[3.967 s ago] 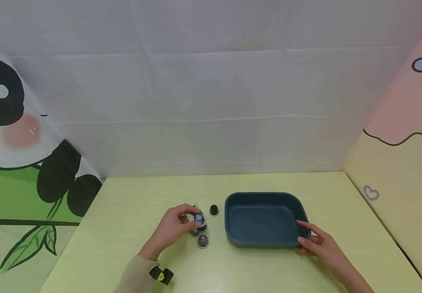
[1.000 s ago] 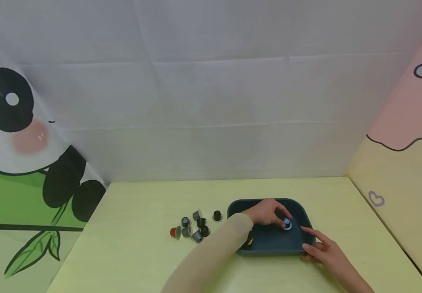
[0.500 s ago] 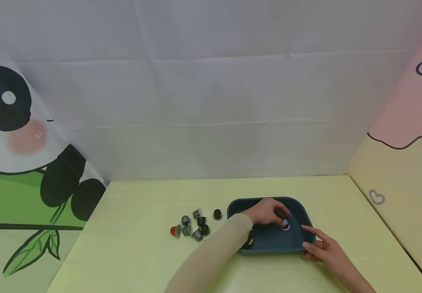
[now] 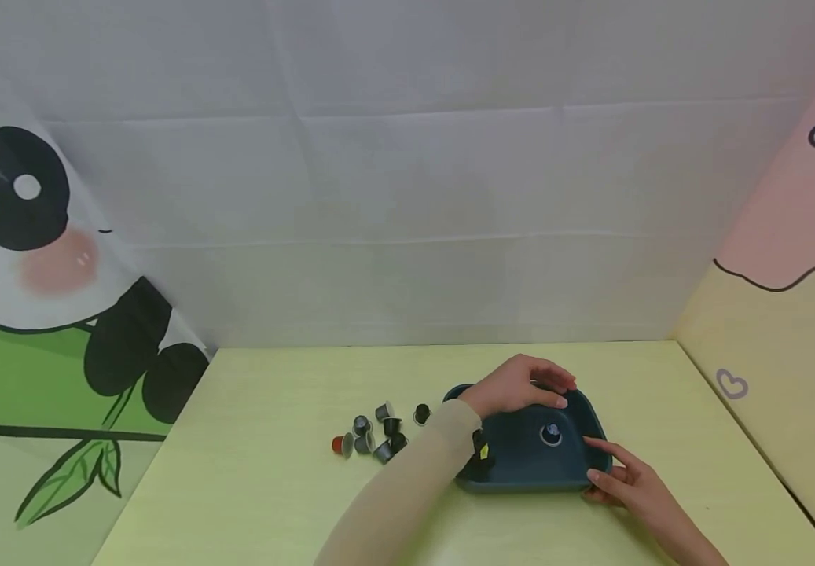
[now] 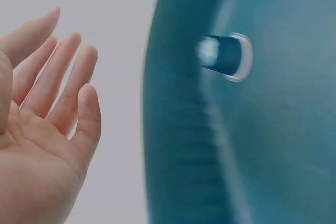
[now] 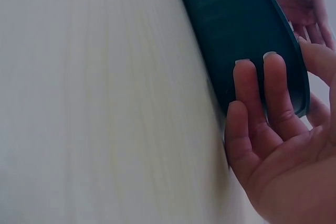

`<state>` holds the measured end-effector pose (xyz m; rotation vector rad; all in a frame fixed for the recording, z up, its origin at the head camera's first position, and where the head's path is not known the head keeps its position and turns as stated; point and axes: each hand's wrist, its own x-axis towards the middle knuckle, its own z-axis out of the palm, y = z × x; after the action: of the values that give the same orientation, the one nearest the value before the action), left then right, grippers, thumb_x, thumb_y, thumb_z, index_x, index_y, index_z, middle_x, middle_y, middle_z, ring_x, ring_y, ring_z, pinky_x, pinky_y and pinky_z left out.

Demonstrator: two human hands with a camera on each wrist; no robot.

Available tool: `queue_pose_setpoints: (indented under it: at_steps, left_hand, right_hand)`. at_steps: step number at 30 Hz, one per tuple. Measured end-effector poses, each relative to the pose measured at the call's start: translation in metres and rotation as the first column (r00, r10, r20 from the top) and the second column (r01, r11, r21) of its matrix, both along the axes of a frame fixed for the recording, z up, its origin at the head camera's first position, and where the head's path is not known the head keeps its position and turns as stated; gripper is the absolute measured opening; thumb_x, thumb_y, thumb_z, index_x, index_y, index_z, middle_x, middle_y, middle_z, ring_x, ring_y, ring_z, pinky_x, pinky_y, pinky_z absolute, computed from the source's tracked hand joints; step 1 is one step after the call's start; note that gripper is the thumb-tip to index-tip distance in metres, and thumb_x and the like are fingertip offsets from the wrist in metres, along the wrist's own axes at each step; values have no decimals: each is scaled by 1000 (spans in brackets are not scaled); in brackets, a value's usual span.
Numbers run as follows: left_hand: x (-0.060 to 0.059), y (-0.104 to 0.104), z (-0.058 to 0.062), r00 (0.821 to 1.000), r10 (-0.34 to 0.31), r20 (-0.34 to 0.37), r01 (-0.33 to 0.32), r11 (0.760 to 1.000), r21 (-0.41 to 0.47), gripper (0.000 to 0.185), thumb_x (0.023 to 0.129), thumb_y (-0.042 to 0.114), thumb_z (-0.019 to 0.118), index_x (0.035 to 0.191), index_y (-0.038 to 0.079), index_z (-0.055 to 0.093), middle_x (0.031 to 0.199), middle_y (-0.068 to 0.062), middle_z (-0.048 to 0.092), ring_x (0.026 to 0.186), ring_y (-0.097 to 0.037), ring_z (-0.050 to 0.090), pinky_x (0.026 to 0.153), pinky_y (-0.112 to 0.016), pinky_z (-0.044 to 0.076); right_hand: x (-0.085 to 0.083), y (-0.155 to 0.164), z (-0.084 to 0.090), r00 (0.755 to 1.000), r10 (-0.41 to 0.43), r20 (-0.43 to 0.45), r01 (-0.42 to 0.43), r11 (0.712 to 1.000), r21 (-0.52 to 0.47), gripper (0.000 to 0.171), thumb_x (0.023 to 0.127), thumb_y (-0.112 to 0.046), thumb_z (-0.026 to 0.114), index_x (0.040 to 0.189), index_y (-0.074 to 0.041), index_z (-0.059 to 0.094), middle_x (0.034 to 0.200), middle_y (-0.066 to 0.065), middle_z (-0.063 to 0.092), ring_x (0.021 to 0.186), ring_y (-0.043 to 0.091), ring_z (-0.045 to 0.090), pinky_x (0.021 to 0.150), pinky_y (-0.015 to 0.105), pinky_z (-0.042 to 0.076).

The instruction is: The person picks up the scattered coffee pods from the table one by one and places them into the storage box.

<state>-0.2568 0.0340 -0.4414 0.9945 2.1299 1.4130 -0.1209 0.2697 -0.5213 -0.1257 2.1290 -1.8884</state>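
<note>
A dark blue coffee capsule (image 4: 552,434) with a pale rim stands upright in the teal tray (image 4: 520,475), right of its middle. My left hand (image 4: 523,385) hovers over the tray's far part, fingers loosely extended and nothing in them. In the left wrist view the same capsule (image 5: 223,55) lies apart from the left hand (image 5: 52,114), whose palm is bare. My right hand (image 4: 622,479) holds the tray's near right corner, thumb and index finger at the rim. Several of its fingers (image 6: 275,82) press the tray's outer wall (image 6: 247,30) in the right wrist view.
Left of the tray, several coffee capsules (image 4: 383,428) lie loosely on the pale yellow table (image 4: 273,472), among them a red one (image 4: 342,445) and a black one (image 4: 422,414) nearer the tray. A white backdrop (image 4: 407,220) rises behind the table.
My left hand picked a blue capsule from the group, carried it right into the tray, let go and lifted up and away. My right hand keeps its hold on the tray corner.
</note>
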Motion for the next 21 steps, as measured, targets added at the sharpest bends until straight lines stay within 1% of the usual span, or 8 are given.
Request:
queue_pose_setpoints:
  at_steps: [2, 4, 6, 9, 12, 16, 18, 21]
  left_hand:
    - [1, -6, 10, 1000, 7, -14, -7, 999, 39, 37, 90, 15, 75, 126, 13, 68, 117, 2, 71, 104, 2, 62, 89, -19, 49]
    - [3, -14, 19, 999, 21, -34, -19, 998, 68, 37, 90, 17, 76, 126, 14, 68, 115, 7, 71, 105, 0, 62, 89, -20, 49]
    - [5, -23, 26, 998, 39, -50, -34, 995, 97, 37, 90, 17, 76, 126, 15, 69, 113, 11, 70, 107, -5, 64, 87, -22, 51]
    - [7, -38, 34, 996, 61, -71, -50, 988, 143, 35, 89, 17, 77, 124, 15, 70, 114, 9, 70, 108, -12, 65, 86, -24, 52]
    - [11, -55, 39, 992, 84, -95, -68, 984, 164, 34, 90, 17, 76, 123, 16, 70, 116, 7, 70, 110, -15, 64, 87, -26, 52]
    - [19, -79, 44, 984, 123, -130, -103, 983, 154, 34, 90, 20, 76, 123, 18, 70, 118, 5, 70, 109, -8, 63, 89, -30, 51]
    - [23, -92, 45, 980, 145, -138, -125, 981, 145, 33, 90, 22, 76, 123, 20, 70, 119, 5, 70, 108, -6, 63, 90, -32, 50]
    - [28, -112, 45, 973, 178, -147, -158, 978, 133, 33, 91, 23, 76, 123, 23, 70, 119, 5, 69, 109, -7, 62, 91, -36, 49]
  right_hand:
    - [0, 0, 0, 1000, -1, 3, 1, 1000, 0, 39, 101, -15, 60, 137, -32, 56, 85, 22, 68, 83, 27, 72, 80, 30, 57]
    - [0, 0, 1, 1000, -3, 5, 3, 1000, 1, 39, 101, -16, 60, 136, -33, 56, 85, 22, 68, 83, 27, 72, 80, 29, 57]
    - [0, -1, 1, 1000, -3, 7, 3, 1000, -2, 38, 101, -16, 60, 134, -35, 57, 85, 21, 68, 83, 26, 72, 80, 29, 57]
    - [1, 0, 0, 1000, 0, 0, 0, 1000, -11, 39, 101, -15, 61, 134, -36, 57, 85, 21, 68, 83, 26, 72, 80, 30, 57]
    - [1, 0, -1, 1000, 14, -16, -15, 1000, -27, 41, 101, -14, 60, 137, -32, 56, 85, 19, 68, 83, 26, 72, 81, 31, 57]
    - [2, 0, 0, 999, 25, -28, -26, 999, -46, 42, 101, -13, 60, 139, -29, 55, 83, 19, 68, 83, 27, 72, 81, 32, 57]
    - [2, 0, 0, 999, 25, -22, -27, 998, -52, 41, 101, -13, 60, 136, -34, 56, 84, 21, 68, 83, 27, 72, 81, 32, 57]
    - [1, 0, 1, 1000, 24, -9, -25, 998, -53, 41, 101, -14, 60, 132, -39, 58, 86, 23, 68, 82, 27, 72, 81, 31, 57]
